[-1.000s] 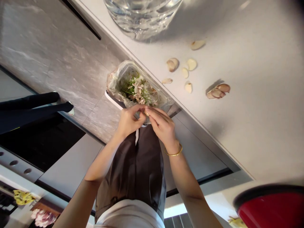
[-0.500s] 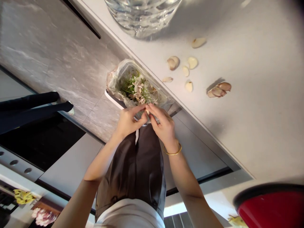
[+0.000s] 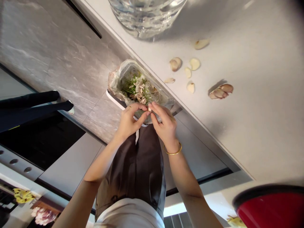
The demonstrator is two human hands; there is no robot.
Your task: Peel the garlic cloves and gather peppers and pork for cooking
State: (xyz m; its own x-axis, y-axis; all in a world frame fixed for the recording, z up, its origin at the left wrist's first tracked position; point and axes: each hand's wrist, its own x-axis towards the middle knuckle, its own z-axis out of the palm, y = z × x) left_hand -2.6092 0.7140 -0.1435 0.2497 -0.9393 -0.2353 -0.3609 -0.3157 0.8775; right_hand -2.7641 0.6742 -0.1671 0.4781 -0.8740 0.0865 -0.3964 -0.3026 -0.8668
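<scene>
Between the fingertips of both hands is a small pale garlic clove, partly hidden by the fingers. My left hand pinches it from the left, thumb and forefinger close together. My right hand, with a gold bangle at its wrist, grips it from the other side. Both hands are over the near end of a lined trash bin, which holds green stems and papery skins. On the counter lie several loose cloves, among them a peeled clove and an unpeeled clove. A cluster of unpeeled garlic sits farther right.
A clear ribbed glass vessel stands near the counter's edge at the top. At the lower right is a red object with a black rim. Another person's dark-clad legs show at the left, on the grey floor.
My left fingers have shifted slightly around the clove, and more of its pale surface shows between the hands. The counter items appear slightly shifted right with the camera's motion.
</scene>
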